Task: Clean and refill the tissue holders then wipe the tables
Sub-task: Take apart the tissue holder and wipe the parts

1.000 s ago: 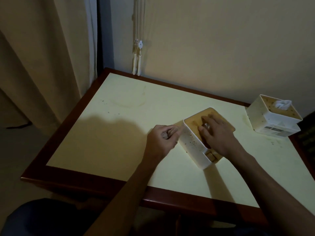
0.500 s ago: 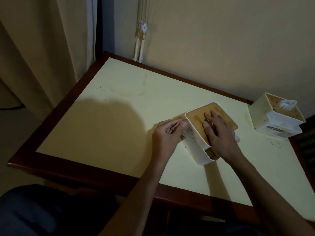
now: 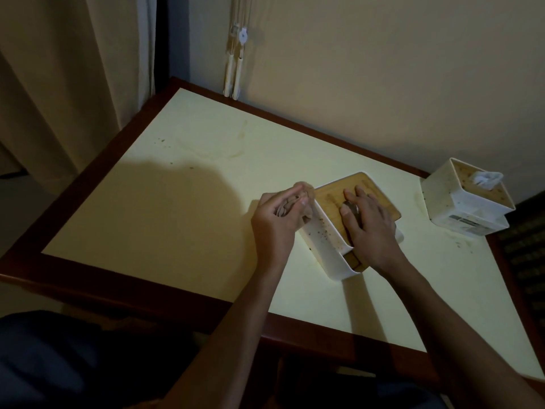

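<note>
Head view — right hand [image 3: 370,231] flat on tissue holder [image 3: 324,240], left hand [image 3: 278,215] curled beside.

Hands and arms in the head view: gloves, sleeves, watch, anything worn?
Nothing worn that shows. The left hand and right hand are bare, no gloves, and both forearms are bare down to the frame's lower edge, so no sleeves in view. No watch, ring or band is visible in this dim light.

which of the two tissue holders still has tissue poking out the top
The far-right tissue holder, untouched by the table edge: white tissue sticks from its lid. The one under both hands shows none.
</note>
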Motion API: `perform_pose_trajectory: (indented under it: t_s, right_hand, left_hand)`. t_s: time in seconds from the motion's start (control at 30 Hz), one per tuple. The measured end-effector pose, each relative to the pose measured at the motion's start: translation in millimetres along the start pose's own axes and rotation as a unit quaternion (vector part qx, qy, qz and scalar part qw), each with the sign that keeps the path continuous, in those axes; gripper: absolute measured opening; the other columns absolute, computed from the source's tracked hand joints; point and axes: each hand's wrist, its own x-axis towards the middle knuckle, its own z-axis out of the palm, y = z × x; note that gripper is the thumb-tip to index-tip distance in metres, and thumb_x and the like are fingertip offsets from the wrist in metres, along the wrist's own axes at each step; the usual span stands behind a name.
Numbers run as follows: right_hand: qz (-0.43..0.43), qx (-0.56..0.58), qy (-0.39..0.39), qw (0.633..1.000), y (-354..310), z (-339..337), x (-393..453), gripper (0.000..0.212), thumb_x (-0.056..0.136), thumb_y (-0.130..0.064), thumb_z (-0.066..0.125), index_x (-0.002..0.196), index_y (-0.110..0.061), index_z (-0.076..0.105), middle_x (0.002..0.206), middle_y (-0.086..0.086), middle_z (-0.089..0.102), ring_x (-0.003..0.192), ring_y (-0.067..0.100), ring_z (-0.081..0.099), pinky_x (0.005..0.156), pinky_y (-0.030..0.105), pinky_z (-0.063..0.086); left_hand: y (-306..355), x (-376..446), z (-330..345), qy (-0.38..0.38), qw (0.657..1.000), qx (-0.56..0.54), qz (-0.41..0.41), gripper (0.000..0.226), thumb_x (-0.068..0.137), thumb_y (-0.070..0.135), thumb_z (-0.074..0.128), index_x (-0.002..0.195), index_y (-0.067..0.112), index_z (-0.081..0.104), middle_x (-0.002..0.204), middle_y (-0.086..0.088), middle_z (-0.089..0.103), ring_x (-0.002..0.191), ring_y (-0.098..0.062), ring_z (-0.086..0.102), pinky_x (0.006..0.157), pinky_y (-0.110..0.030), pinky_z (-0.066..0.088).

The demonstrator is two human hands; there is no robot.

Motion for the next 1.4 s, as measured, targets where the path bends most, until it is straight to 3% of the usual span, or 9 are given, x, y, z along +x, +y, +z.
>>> perform_pose_trajectory:
  t_s: [0.3, 0.5, 0.6, 0.8, 0.93, 1.07, 1.13, 1.27, 1.4]
  right_hand:
    - [-0.002, -0.017, -0.074, 0.997, 1.9, -9.9, 2.3, 0.050, 0.101, -0.043, 0.031, 0.149, -0.031, 0.023, 0.160, -0.005, 0.010, 0.147, 0.016, 0.004, 0.117, 0.040, 0.002]
    - [0.012, -0.027, -0.088, 0.996, -2.4, -13.1, 2.5, 0.050, 0.102, -0.042, 0.031, 0.150, -0.031, 0.021, 0.161, -0.007, 0.007, 0.147, 0.015, 0.002, 0.115, 0.039, 0.000]
    - [0.006, -0.031, -0.094, 0.995, -2.2, -13.2, 2.3, 0.051, 0.102, -0.043, 0.030, 0.150, -0.032, 0.020, 0.161, -0.007, 0.007, 0.147, 0.016, 0.001, 0.116, 0.040, 0.000]
    - [0.015, -0.025, -0.092, 0.995, -4.0, -13.4, 1.7, 0.050, 0.101, -0.044, 0.030, 0.149, -0.033, 0.021, 0.160, -0.009, 0.006, 0.147, 0.015, 0.001, 0.115, 0.041, 0.001]
    - [0.019, -0.023, -0.085, 0.996, -5.5, -13.8, 1.4, 0.049, 0.101, -0.042, 0.032, 0.149, -0.033, 0.023, 0.160, -0.009, 0.008, 0.146, 0.014, 0.002, 0.115, 0.038, 0.001]
    - [0.019, -0.028, -0.089, 0.995, -6.8, -14.6, 0.8, 0.050, 0.101, -0.042, 0.032, 0.149, -0.032, 0.022, 0.160, -0.008, 0.007, 0.146, 0.014, 0.001, 0.115, 0.038, 0.000]
    - [0.018, -0.027, -0.090, 0.995, -6.2, -15.0, 0.6, 0.050, 0.101, -0.042, 0.032, 0.150, -0.032, 0.021, 0.161, -0.008, 0.006, 0.146, 0.014, 0.000, 0.115, 0.039, -0.001]
    - [0.014, -0.028, -0.086, 0.996, -5.2, -13.9, 0.4, 0.050, 0.101, -0.043, 0.031, 0.150, -0.032, 0.021, 0.161, -0.007, 0.007, 0.147, 0.015, 0.001, 0.115, 0.040, 0.000]
    - [0.007, -0.031, -0.083, 0.996, -3.6, -12.7, 0.5, 0.050, 0.101, -0.043, 0.029, 0.149, -0.032, 0.021, 0.161, -0.007, 0.007, 0.147, 0.015, 0.001, 0.115, 0.041, 0.000]
  left_hand:
    - [-8.6, -86.6, 18.0, -0.042, 0.999, -0.019, -0.017, 0.016, 0.073, -0.001, 0.078, 0.085, 0.009, 0.076, 0.092, 0.004, 0.061, 0.085, 0.003, 0.063, 0.073, -0.008, 0.047]
    - [-9.2, -60.6, 10.4, -0.042, 0.999, 0.021, 0.019, 0.012, 0.074, -0.011, 0.071, 0.081, -0.001, 0.071, 0.093, -0.011, 0.066, 0.085, 0.011, 0.060, 0.073, -0.004, 0.044]
    - [-11.1, -18.3, 3.8, -0.013, 1.000, 0.008, -0.026, 0.012, 0.079, -0.004, 0.069, 0.081, 0.008, 0.066, 0.091, -0.004, 0.069, 0.084, 0.004, 0.064, 0.074, -0.008, 0.047]
    - [-2.5, -5.7, 4.2, -0.006, 0.996, 0.059, -0.059, 0.015, 0.084, 0.003, 0.066, 0.093, 0.015, 0.063, 0.086, 0.010, 0.064, 0.076, 0.014, 0.057, 0.064, -0.002, 0.042]
    - [-0.5, -65.6, 13.9, -0.057, 0.991, 0.041, -0.110, 0.002, 0.085, -0.002, 0.064, 0.087, -0.001, 0.064, 0.075, 0.012, 0.059, 0.066, 0.018, 0.056, 0.055, -0.003, 0.041]
    - [-11.3, -101.8, 16.9, -0.120, 0.979, 0.096, -0.131, 0.008, 0.087, 0.010, 0.066, 0.081, 0.013, 0.062, 0.079, 0.011, 0.060, 0.070, 0.015, 0.056, 0.057, -0.003, 0.040]
    - [-13.8, -92.9, 15.2, -0.127, 0.977, 0.143, -0.096, 0.004, 0.088, 0.011, 0.064, 0.085, 0.008, 0.065, 0.086, 0.006, 0.056, 0.070, 0.012, 0.056, 0.059, -0.004, 0.042]
    - [-29.2, -46.2, 10.2, -0.089, 0.939, 0.331, 0.030, 0.009, 0.086, 0.012, 0.063, 0.091, 0.006, 0.067, 0.103, -0.003, 0.049, 0.089, -0.012, 0.051, 0.080, -0.024, 0.050]
    - [-39.4, 6.3, 2.7, -0.109, 0.921, 0.371, 0.039, 0.007, 0.086, 0.013, 0.059, 0.088, 0.014, 0.065, 0.105, -0.011, 0.051, 0.096, -0.027, 0.052, 0.081, -0.042, 0.051]
